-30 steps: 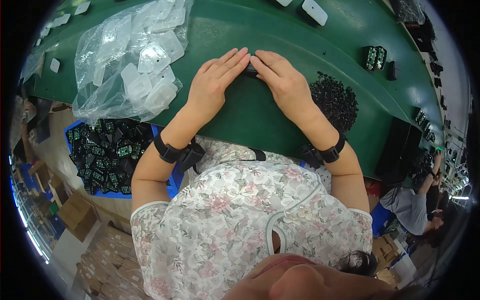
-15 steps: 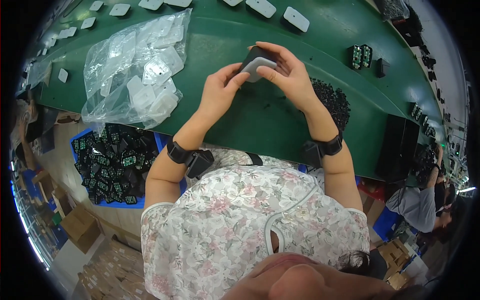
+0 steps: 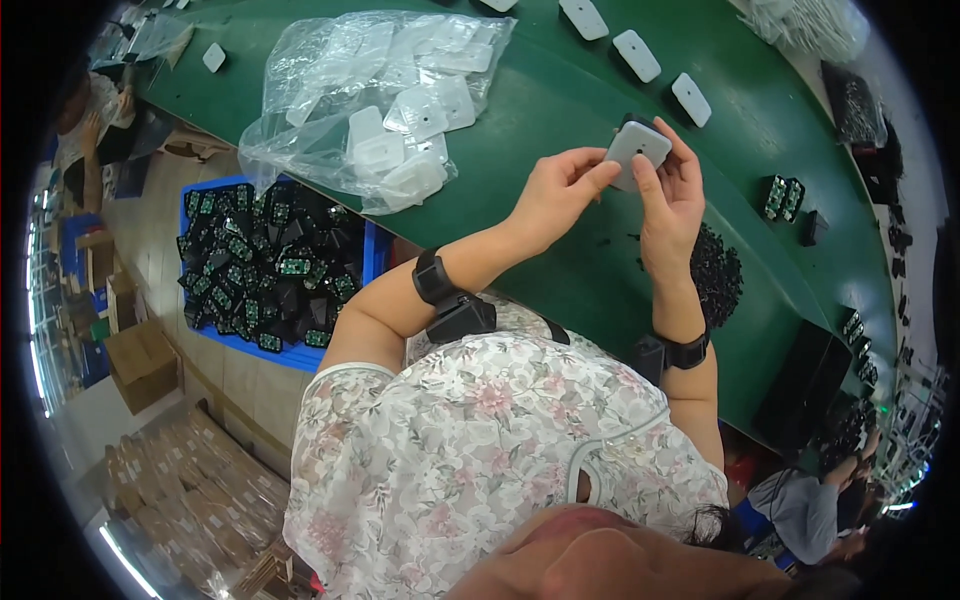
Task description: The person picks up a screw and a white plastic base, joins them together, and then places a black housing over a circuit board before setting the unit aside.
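Note:
Above the green table I hold a small black plastic case with a white cover plate (image 3: 637,152), its white face turned up toward me. A small dark hole shows in the plate's middle. My left hand (image 3: 560,197) pinches its left edge, thumb on the plate. My right hand (image 3: 672,205) grips the other side, its thumb pressing the lower part of the plate and its fingers behind. Near my right wrist lies a heap of tiny black parts (image 3: 718,278). To the left, a clear plastic bag (image 3: 300,72) holds several loose white cover plates (image 3: 418,112).
White-topped cases (image 3: 691,100) stand in a row along the table's far side. Two open cases with green circuit boards (image 3: 783,198) and a black case (image 3: 814,228) sit at right. A blue bin (image 3: 376,250) of board-filled cases is at lower left. Another person (image 3: 800,510) works at far right.
The case has tilted, so its white plate now faces me more fully. Both hands remain on it and appear farther right, while the whole view has shifted and turned.

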Available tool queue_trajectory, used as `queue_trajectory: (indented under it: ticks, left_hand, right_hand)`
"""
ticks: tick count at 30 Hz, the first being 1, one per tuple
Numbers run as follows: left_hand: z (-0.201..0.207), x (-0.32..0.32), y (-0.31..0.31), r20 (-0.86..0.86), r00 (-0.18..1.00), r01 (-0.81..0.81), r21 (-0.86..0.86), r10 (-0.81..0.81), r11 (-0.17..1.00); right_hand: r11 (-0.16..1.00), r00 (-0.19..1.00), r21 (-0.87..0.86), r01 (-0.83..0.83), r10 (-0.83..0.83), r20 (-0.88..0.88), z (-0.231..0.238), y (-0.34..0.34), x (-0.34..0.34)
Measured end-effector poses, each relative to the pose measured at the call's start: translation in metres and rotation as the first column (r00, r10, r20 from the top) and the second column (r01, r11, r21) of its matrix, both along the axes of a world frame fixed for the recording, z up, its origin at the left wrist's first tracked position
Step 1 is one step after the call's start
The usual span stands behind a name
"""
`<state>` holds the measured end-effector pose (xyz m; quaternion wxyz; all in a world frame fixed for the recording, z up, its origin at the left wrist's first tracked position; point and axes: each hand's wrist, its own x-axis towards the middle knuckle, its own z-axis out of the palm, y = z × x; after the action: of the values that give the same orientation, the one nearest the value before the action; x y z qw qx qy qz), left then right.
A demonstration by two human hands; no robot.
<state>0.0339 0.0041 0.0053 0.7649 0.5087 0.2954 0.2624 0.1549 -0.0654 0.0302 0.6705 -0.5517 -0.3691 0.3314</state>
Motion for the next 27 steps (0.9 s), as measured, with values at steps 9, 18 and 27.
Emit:
queue_trajectory:
  ticks: [9, 18, 27]
  left_hand:
    - [-0.001, -0.070, 0.043, -0.220, 0.839, 0.083, 0.956, 0.498, 0.283]
    - [-0.009, -0.115, 0.098, -0.523, 0.239, 0.578, 0.754, 0.818, 0.313]
    - [-0.029, -0.123, 0.099, -0.380, 0.537, 0.256, 0.924, 0.753, 0.283]
  right_hand:
    - [0.994, 0.946, -0.036, 0.101, -0.085, 0.312, 0.018, -0.008, 0.088]
    - [0.921, 0.675, -0.330, 0.207, 0.110, 0.729, 0.014, -0.010, 0.210]
    - [0.842, 0.785, -0.535, 0.065, 0.288, 0.549, -0.006, 0.007, 0.253]
